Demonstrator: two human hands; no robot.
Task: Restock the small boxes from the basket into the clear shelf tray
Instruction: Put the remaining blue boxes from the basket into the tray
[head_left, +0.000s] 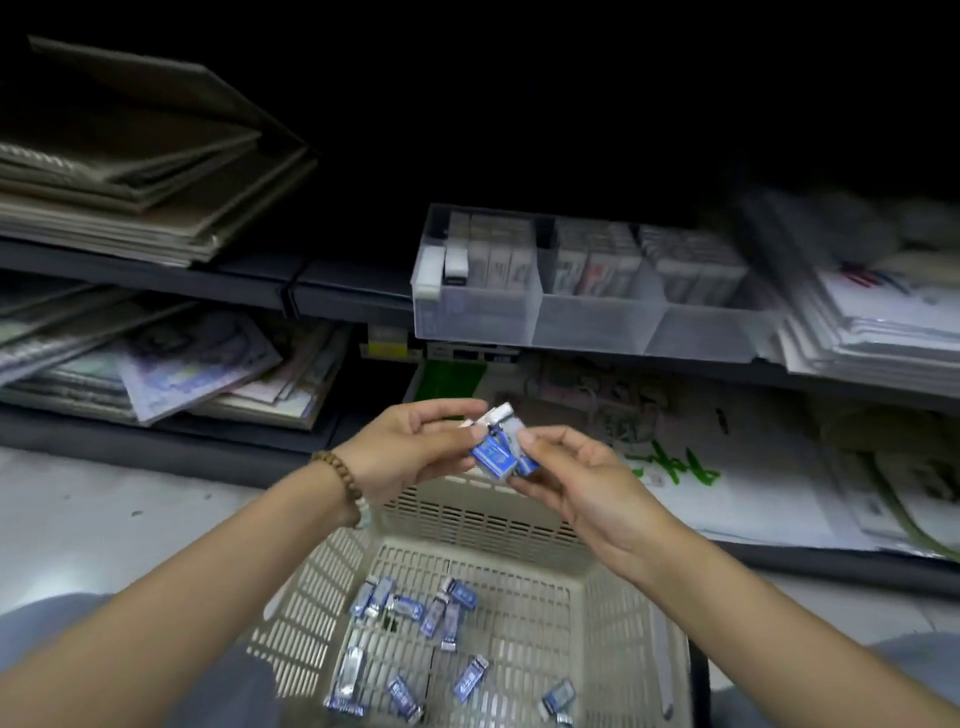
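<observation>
Right now both hands meet above the far wall of the cream slatted basket (467, 514), sharing one bunch of small boxes (498, 453) printed in blue and white. The left hand (410, 447), with a wooden bead bracelet (345, 483) on its wrist, has its fingers curled round the upper, paler end of the bunch. The right hand (582, 488) pinches the lower blue end between thumb and fingertips, so the bunch sits between the two palms and touches both. Below them, more loose boxes (415, 608) of the same kind lie scattered flat across the basket floor, well apart from either hand. The clear shelf tray (587, 322) stands on the dark shelf (343, 291) above and beyond the hands, not touched by them. It is split into three compartments, with boxes standing upright in rows toward the back of each. Stacked brown pads (130, 197) lie on the shelf to the left, and piled white sheets (872, 332) just beside the tray on the right.
</observation>
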